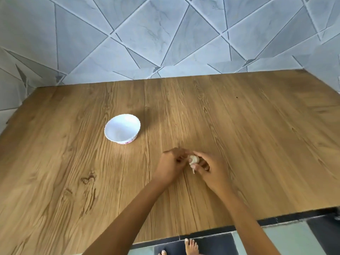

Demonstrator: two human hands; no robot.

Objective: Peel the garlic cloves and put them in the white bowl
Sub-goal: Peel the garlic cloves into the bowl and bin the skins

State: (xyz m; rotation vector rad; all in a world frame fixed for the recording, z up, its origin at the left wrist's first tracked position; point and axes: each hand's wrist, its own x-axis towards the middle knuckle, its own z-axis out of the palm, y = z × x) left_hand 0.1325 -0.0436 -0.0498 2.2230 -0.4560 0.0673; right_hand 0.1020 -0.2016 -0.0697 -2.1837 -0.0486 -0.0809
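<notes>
A small pale garlic piece (194, 160) sits between my two hands just above the wooden counter, with a thin strip of skin hanging below it. My right hand (209, 169) grips the garlic with curled fingers and thumb. My left hand (172, 163) meets it from the left, its fingertips curled onto the garlic's left side. The frame is blurred around the hands. The white bowl (128, 121) with a scalloped rim stands to the upper left of my hands and looks empty.
The wooden counter (239, 135) runs back to a grey tiled wall (165, 37) and a tiled side wall at the right. Its front edge crosses the lower right, with the floor and my bare toes (191, 246) below.
</notes>
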